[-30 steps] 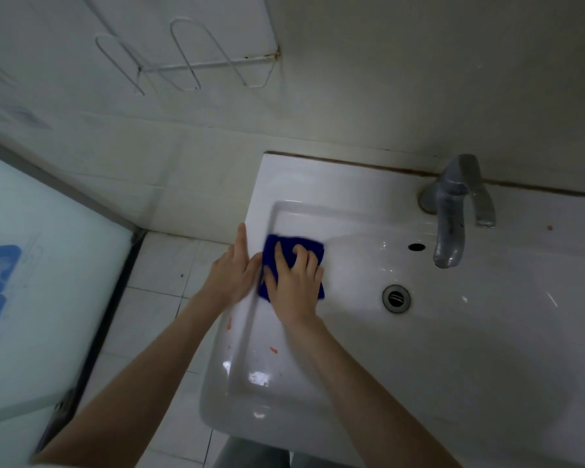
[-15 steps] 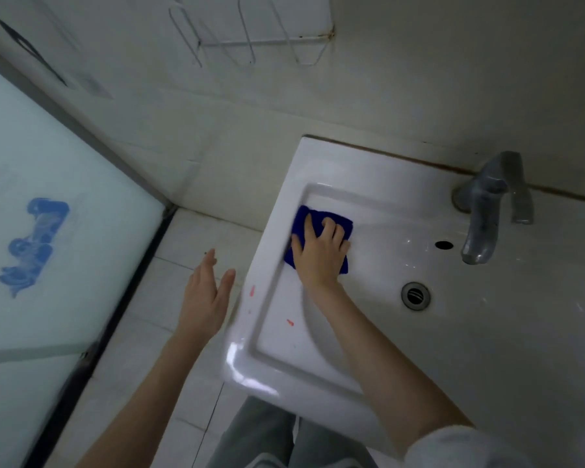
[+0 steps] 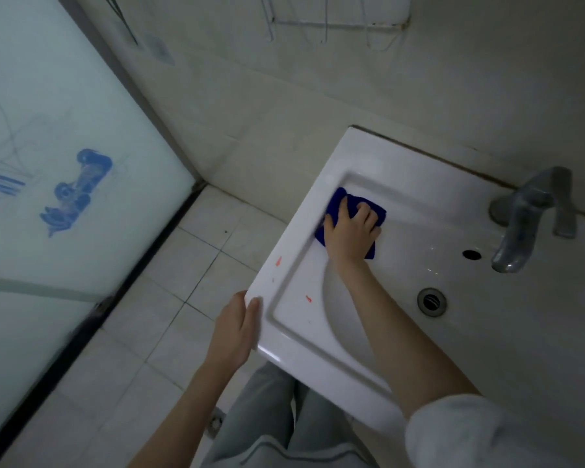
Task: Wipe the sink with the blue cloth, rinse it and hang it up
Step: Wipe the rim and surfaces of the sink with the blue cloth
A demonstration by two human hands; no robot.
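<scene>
A white rectangular sink (image 3: 382, 157) is fixed against the wall. The blue cloth (image 3: 335, 204) lies flat on the basin's far left slope. My right hand (image 3: 350, 231) presses down on the cloth with fingers curled over it, hiding most of it. My left hand (image 3: 237, 327) rests on the sink's near left corner, thumb on the rim. Small red marks (image 3: 278, 261) dot the left rim and basin floor. The drain (image 3: 431, 300) sits mid-basin. A wire rack (image 3: 335, 25) hangs on the wall above.
A grey metal tap (image 3: 527, 217) stands at the sink's back right, with an overflow hole (image 3: 471, 254) beside its spout. A frosted glass door (image 3: 48, 163) with blue drawings stands to the left. White floor tiles (image 3: 169, 298) lie below. My grey trousers (image 3: 284, 427) are under the sink's front.
My right hand has slid the cloth toward the basin's far left corner. My left hand left the cloth, swung out over the floor, then came down on the sink's near left corner.
</scene>
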